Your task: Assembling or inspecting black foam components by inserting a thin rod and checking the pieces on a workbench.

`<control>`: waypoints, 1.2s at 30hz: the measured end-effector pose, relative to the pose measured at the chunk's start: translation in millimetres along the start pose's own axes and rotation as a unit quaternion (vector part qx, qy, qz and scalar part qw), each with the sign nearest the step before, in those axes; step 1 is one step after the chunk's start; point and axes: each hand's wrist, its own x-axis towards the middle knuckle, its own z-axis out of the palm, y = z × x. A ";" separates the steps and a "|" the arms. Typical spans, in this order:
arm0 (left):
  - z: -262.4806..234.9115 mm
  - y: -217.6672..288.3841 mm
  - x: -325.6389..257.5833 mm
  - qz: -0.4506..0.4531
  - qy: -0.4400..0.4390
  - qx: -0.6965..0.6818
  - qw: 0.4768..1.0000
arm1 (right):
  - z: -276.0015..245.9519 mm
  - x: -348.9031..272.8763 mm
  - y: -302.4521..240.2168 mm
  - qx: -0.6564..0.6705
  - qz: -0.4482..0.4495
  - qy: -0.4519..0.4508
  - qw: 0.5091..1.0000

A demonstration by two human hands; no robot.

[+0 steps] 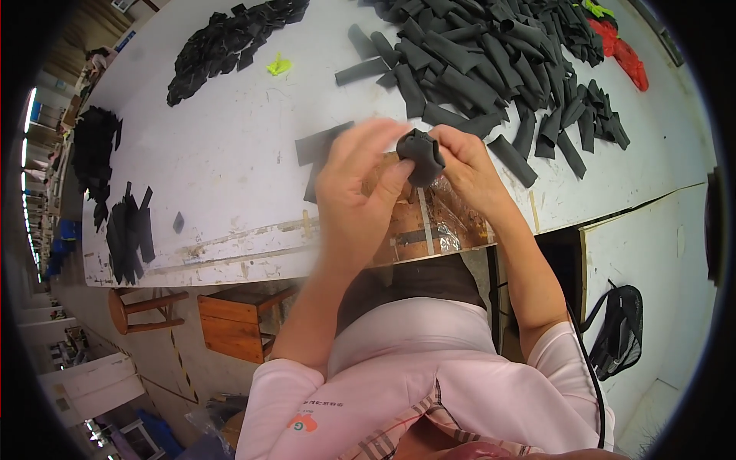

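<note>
A short dark grey sleeve of soft, foam-like material (421, 159) is held up over the near table edge, its end bunched or folded. My right hand (469, 169) pinches it from the right, with thumb and forefinger at its upper edge. On the other side is my left hand (354, 184). Its thumb tip meets the sleeve's left side, while the fingers are stretched and smeared by motion, so their grip cannot be made out. Just beyond my left hand lie a few flat dark grey pieces (318, 147). Beneath both hands is a brown board with clear tape (448, 218).
A large heap of dark grey sleeves (468, 69) covers the far right. More dark pieces (222, 50) lie far left and along the left edge (129, 234). A yellow-green scrap (280, 64) and red plastic bag (630, 65) are on the table. Wooden stools (230, 326) stand below.
</note>
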 end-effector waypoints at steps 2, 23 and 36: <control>4.4 -1.4 1.6 -0.007 0.003 -0.081 0.997 | 5.3 -5.9 -9.9 -0.017 -0.084 0.038 0.996; 13.8 13.6 28.2 -0.204 -0.169 -0.128 0.956 | 9.9 -15.6 5.9 -0.230 -0.125 -0.037 0.964; 15.1 20.3 12.2 -0.135 -0.032 -0.253 0.957 | 5.7 -18.0 -5.3 -0.246 -0.112 -0.028 0.963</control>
